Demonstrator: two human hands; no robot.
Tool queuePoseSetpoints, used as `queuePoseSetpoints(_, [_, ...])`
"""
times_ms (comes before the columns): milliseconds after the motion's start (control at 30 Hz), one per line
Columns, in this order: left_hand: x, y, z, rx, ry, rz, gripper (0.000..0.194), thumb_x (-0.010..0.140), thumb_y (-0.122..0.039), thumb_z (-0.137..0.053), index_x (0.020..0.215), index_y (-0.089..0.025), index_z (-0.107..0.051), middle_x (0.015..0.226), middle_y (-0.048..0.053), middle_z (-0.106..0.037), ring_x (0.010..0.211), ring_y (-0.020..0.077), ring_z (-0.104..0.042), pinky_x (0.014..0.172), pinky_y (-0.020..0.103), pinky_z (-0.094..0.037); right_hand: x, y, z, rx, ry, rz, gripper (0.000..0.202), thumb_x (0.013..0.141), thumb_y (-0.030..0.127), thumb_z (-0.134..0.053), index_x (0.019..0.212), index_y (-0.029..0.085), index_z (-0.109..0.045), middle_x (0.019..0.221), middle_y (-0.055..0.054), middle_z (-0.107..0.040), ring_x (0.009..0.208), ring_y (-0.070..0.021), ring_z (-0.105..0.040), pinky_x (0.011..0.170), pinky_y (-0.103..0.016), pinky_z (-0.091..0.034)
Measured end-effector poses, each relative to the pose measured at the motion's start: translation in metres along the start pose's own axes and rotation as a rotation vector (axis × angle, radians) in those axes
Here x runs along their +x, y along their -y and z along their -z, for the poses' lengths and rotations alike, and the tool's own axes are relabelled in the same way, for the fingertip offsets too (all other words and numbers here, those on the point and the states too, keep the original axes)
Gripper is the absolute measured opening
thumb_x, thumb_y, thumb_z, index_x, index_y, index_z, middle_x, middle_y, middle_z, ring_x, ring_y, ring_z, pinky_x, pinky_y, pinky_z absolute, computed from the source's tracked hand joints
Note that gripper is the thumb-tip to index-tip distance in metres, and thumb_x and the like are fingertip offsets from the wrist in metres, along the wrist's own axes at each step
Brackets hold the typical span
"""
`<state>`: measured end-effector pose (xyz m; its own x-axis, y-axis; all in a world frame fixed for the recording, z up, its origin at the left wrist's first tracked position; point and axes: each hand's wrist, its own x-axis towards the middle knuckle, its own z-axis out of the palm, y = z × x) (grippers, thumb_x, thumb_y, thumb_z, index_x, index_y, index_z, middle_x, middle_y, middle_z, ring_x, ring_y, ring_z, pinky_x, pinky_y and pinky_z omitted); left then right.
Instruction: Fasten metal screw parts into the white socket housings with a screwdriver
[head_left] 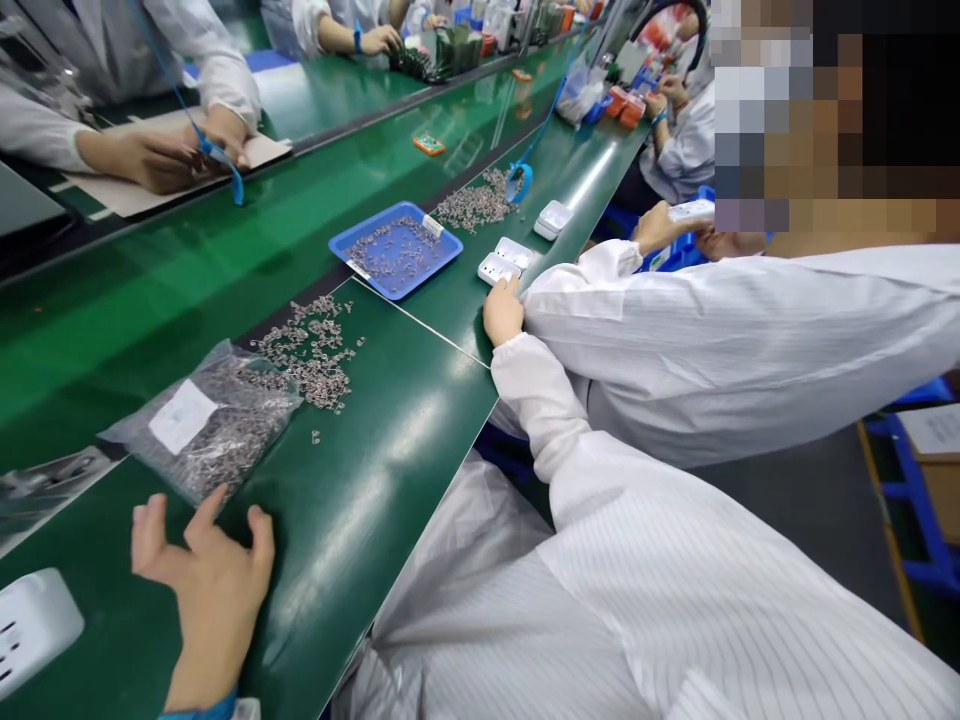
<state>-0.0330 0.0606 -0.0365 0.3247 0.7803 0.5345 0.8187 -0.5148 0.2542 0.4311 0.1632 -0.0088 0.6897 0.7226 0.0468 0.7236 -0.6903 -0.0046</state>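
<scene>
My left hand (214,590) is over the green table, fingers spread and bent, with nothing in it. Just beyond its fingertips lies a clear plastic bag (232,440) of small metal parts with a white label. A loose heap of the same small metal parts (319,350) spreads beside the bag. Farther along the table, my right hand (504,312) has its fingers curled at the near edge of a white plastic housing (501,267). This housing is open in two halves, with small dark holes in one; the fingertips partly cover its edge.
A blue tray (457,245) holds scattered metal parts, with another heap (476,203) behind it. A second white housing (553,219) lies farther on. A white socket-like block (34,630) sits at lower left. A co-worker's sleeve (712,350) lies close on my right; others work across the belt.
</scene>
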Motion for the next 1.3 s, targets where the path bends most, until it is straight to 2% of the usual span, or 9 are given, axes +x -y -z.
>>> queuePoseSetpoints(133, [0.001,-0.001,0.003,-0.022,0.017,0.008,0.104,0.078,-0.016,-0.064,0.162,-0.046,-0.01,0.169,-0.01,0.004,0.154,0.0446,-0.016,0.132,0.064,-0.022,-0.023,0.009,0.013,0.009,0.022,0.07,0.048,0.1,0.007,-0.015,0.136,0.001,-0.046,0.141,-0.031,-0.048,0.109,-0.0248,-0.069,0.084,-0.032,-0.054])
queuePoseSetpoints(300, [-0.005,-0.019,-0.001,-0.137,0.072,-0.028,0.093,0.084,-0.023,-0.067,0.161,-0.04,-0.019,0.168,0.002,-0.012,0.152,0.0433,-0.024,0.127,0.068,-0.029,-0.132,0.034,0.028,0.025,0.076,0.309,0.034,0.104,0.035,-0.035,0.124,0.015,-0.054,0.129,-0.014,-0.058,0.093,-0.0214,-0.07,0.075,-0.033,-0.054])
queuePoseSetpoints(433, [-0.015,-0.038,-0.009,-0.238,0.293,-0.09,0.084,0.09,-0.042,-0.064,0.16,-0.021,-0.022,0.15,0.021,-0.047,0.141,0.0471,-0.043,0.117,0.076,-0.029,-0.236,0.059,0.036,0.149,0.278,0.75,0.037,0.104,0.044,-0.039,0.117,0.017,-0.061,0.125,-0.008,-0.065,0.087,-0.0236,-0.071,0.065,-0.036,-0.053])
queuePoseSetpoints(533, [-0.021,-0.044,-0.01,-0.269,0.417,-0.06,0.083,0.092,-0.049,-0.056,0.159,-0.016,-0.021,0.146,0.023,-0.052,0.141,0.0436,-0.045,0.121,0.072,-0.023,-0.275,0.074,0.037,0.296,0.507,1.039,0.038,0.105,0.043,-0.038,0.114,0.017,-0.065,0.117,-0.007,-0.07,0.09,-0.0219,-0.071,0.069,-0.034,-0.052])
queuePoseSetpoints(700, [-0.02,-0.043,-0.006,-0.357,0.49,0.009,0.071,0.094,-0.053,-0.049,0.155,-0.019,-0.034,0.147,0.015,-0.054,0.146,0.0356,-0.041,0.127,0.062,-0.017,-0.259,0.075,0.047,0.811,0.85,1.171,0.022,0.099,0.034,-0.056,0.102,0.016,-0.069,0.1,-0.004,-0.074,0.088,-0.0123,-0.068,0.083,-0.025,-0.05])
queuePoseSetpoints(800, [-0.013,-0.044,-0.004,-0.387,0.561,0.085,0.069,0.092,-0.06,-0.055,0.15,-0.025,-0.045,0.146,0.008,-0.058,0.148,0.0339,-0.04,0.129,0.061,-0.01,-0.24,0.075,0.066,1.36,0.849,0.904,0.027,0.095,0.043,-0.062,0.084,0.018,-0.063,0.069,0.005,-0.065,0.055,-0.0055,-0.057,0.057,-0.019,-0.045])
queuePoseSetpoints(933, [-0.007,-0.045,-0.003,-0.477,0.621,0.074,0.069,0.092,-0.062,-0.056,0.151,-0.027,-0.046,0.146,0.004,-0.059,0.152,0.0324,-0.035,0.129,0.063,-0.002,-0.242,0.091,0.083,1.933,0.9,0.596,0.048,0.096,0.048,-0.05,0.06,0.023,-0.033,0.039,0.01,-0.025,0.03,-0.0062,-0.016,0.033,-0.023,-0.017])
queuePoseSetpoints(1067, [-0.004,-0.04,0.0,-0.537,0.603,0.062,0.063,0.091,-0.065,-0.058,0.139,-0.025,-0.061,0.141,0.004,-0.064,0.149,0.0312,-0.04,0.13,0.062,-0.006,-0.256,0.123,0.071,1.807,0.99,0.608,0.048,0.097,0.052,-0.041,0.062,0.024,-0.022,0.039,0.008,-0.024,0.033,-0.0079,-0.018,0.035,-0.025,-0.024])
queuePoseSetpoints(1300, [0.004,-0.035,0.006,-0.6,0.553,0.096,0.053,0.092,-0.06,-0.061,0.12,-0.016,-0.07,0.131,0.007,-0.069,0.129,0.0255,-0.059,0.124,0.058,-0.03,-0.267,0.158,0.041,1.422,0.77,0.74,0.037,0.105,0.04,-0.009,0.072,0.025,-0.009,0.044,0.007,-0.019,0.037,-0.012,-0.019,0.037,-0.026,-0.027])
